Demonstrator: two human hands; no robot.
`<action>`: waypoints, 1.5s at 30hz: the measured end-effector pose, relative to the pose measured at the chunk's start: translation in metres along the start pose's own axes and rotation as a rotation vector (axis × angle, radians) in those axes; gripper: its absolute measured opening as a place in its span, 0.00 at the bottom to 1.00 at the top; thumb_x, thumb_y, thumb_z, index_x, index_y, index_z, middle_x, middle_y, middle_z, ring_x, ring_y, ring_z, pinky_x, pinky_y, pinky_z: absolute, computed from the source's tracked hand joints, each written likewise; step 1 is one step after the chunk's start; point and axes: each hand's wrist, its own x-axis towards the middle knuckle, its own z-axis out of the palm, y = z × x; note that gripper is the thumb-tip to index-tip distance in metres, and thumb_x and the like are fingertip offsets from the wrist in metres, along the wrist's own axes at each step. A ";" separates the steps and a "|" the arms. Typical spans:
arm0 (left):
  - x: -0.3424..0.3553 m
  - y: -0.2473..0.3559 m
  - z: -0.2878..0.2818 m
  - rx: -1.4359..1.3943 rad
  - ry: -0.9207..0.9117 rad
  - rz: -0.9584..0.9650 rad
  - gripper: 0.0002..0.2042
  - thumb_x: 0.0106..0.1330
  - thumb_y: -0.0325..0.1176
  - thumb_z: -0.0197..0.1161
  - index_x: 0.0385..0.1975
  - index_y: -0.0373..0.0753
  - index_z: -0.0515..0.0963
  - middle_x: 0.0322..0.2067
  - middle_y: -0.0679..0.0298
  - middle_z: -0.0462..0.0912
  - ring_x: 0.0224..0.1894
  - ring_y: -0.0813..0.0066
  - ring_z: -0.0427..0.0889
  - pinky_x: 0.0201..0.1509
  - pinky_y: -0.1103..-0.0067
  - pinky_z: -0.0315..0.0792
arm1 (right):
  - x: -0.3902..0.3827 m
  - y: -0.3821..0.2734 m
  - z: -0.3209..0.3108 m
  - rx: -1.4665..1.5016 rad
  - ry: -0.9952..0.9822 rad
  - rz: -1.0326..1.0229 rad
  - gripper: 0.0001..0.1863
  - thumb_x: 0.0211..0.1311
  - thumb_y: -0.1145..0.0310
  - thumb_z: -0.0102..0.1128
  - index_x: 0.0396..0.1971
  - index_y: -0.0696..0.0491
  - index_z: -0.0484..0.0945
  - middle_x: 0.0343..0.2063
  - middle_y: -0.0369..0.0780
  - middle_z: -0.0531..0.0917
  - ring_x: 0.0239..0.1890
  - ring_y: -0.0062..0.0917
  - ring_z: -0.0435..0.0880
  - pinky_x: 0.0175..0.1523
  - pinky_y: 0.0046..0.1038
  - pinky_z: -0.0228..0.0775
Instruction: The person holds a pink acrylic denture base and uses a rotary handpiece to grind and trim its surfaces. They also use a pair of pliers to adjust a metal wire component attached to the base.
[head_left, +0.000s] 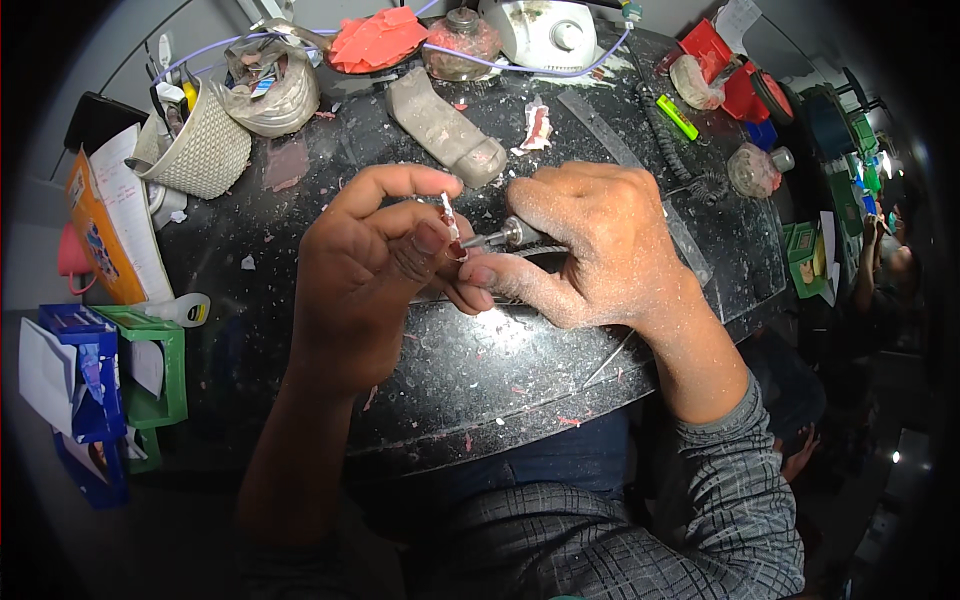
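Between the thumb and fingers of my left hand (365, 265) is a small dental piece (452, 222), dark red with a whitish jagged edge. My right hand (610, 235), dusted with white powder, grips a metal rotary handpiece (518, 233). Its thin tip points left and meets the piece, or comes very close to it; I cannot tell which. Both hands are together over the black table (450, 390), with the right thumb beside the left fingertips. A similar red and white piece (536, 126) lies farther back on the table.
Behind the hands lies a grey block (440, 120). A white control box (545, 35), a plate of pink wax sheets (375, 42) and a glass jar (463, 45) line the back. At left stands a woven basket (205, 145); a thin tool (610, 360) lies near the front edge.
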 end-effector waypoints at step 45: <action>0.002 0.004 -0.002 0.028 0.007 0.064 0.19 0.76 0.34 0.63 0.57 0.26 0.69 0.32 0.55 0.84 0.31 0.72 0.87 0.34 0.79 0.82 | -0.001 0.002 -0.005 0.007 0.070 0.009 0.31 0.49 0.38 0.75 0.32 0.54 0.83 0.18 0.38 0.80 0.23 0.34 0.84 0.28 0.34 0.74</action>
